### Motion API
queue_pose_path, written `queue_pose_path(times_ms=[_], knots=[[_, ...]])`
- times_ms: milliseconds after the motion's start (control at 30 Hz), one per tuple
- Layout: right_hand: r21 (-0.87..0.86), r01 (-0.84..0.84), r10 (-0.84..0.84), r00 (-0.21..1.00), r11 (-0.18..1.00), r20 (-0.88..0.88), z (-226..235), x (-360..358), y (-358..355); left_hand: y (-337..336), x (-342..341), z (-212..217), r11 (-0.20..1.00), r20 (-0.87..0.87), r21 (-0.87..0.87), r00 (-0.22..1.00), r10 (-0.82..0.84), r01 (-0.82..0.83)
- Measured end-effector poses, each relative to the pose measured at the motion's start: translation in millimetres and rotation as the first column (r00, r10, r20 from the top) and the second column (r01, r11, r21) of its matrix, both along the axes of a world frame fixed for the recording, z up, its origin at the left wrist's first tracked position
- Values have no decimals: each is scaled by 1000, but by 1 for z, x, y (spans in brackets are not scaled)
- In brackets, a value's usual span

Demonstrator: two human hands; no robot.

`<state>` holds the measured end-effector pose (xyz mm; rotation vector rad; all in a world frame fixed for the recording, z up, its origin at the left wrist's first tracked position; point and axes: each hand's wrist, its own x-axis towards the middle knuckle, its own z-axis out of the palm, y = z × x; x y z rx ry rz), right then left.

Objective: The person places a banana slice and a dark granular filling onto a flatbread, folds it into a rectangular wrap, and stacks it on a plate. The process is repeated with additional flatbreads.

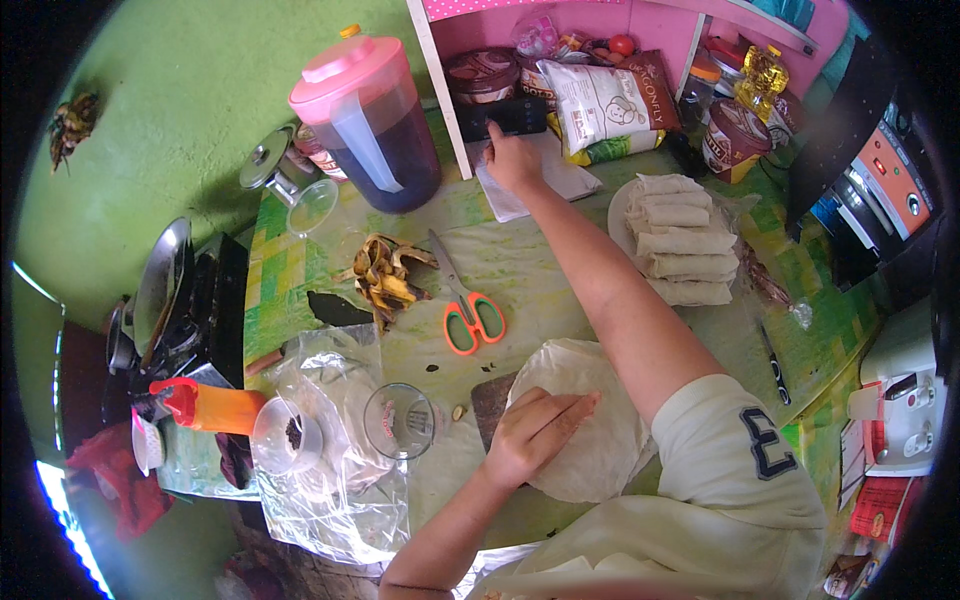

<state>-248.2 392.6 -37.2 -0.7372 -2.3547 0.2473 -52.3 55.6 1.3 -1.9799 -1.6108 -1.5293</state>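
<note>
My right hand [513,160] reaches far forward to the shelf, one finger stretched onto a dark, flat, phone-like device [515,117]; it grips nothing that I can see. Near me, my left hand [535,435] hovers over or rests on a round, thin, pale wrapper [590,470], its fingers drawn together with nothing visible in them. Under the wrapper's left side shows a dark board [488,408]. Pale rolled wrappers [688,242] lie in a row on a white plate [618,215], beyond my right forearm. Below the device is a white paper sheet [540,175].
Orange-handled scissors [474,318] and banana peels [385,280] lie mid-table. A pink-lidded pitcher [370,130] stands behind. Clear plastic [340,500], a glass [399,422] and a small bowl [286,436] are at left. A knife [774,365] lies at right; a white-and-brown bag [610,100] fills the shelf.
</note>
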Motion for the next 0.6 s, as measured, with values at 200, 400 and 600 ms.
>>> queue_pose_path(times_ms=[200, 400, 600], knots=[[60, 53, -54, 998, 997, 17, -4, -4, 6, 0, -2, 1, 998, -29, 19, 998, -61, 61], [76, 85, -88, 996, 993, 34, -4, -5, 5, 0, 0, -2, 998, -34, 52, 998, -44, 46], [32, 48, -50, 997, 998, 53, 0, -3, 2, 0, 0, 3, 1000, -24, 24, 1000, -14, 15]])
